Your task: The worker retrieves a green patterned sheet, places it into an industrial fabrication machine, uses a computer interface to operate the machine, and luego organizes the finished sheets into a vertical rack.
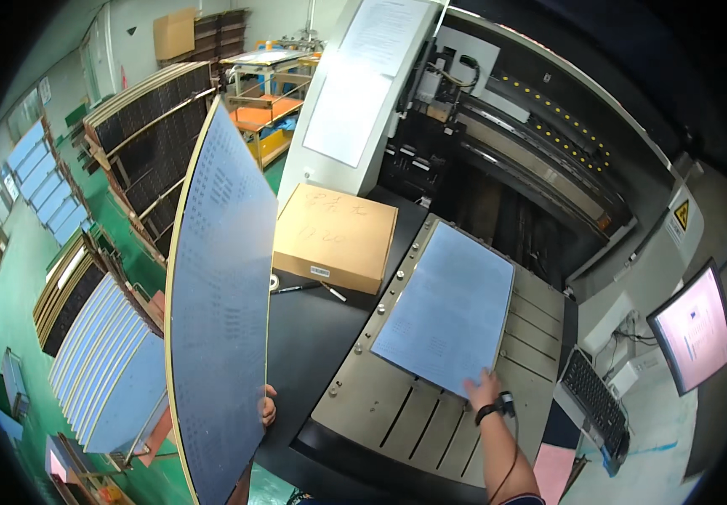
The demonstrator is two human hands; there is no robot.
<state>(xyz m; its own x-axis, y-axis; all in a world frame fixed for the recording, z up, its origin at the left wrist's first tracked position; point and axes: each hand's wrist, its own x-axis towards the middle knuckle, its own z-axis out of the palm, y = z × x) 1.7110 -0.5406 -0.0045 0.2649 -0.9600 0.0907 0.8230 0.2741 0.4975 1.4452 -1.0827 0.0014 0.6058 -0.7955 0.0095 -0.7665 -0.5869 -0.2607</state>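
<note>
My left hand (pixel 269 406) is closed round the edge of a large, thin blue-grey panel (pixel 220 295) with a tan border. The panel stands upright at my left and hides most of that hand and forearm. Rows of small marks cover its face. A second, light blue panel (pixel 447 303) lies flat on the grey slotted machine bed (pixel 380 412), along a row of round studs. At its near right corner, my right hand (pixel 483 388) touches it with thumb and fingers apart. A black band with a cable is on the right wrist.
A cardboard box (pixel 335 236) sits beyond the upright panel, beside a tape roll (pixel 274 283) and pens. Behind the bed is the machine's dark opening (pixel 498 177). A keyboard (pixel 595 400) and monitor (pixel 696 328) stand right. Racks of panels (pixel 115 362) fill the left floor.
</note>
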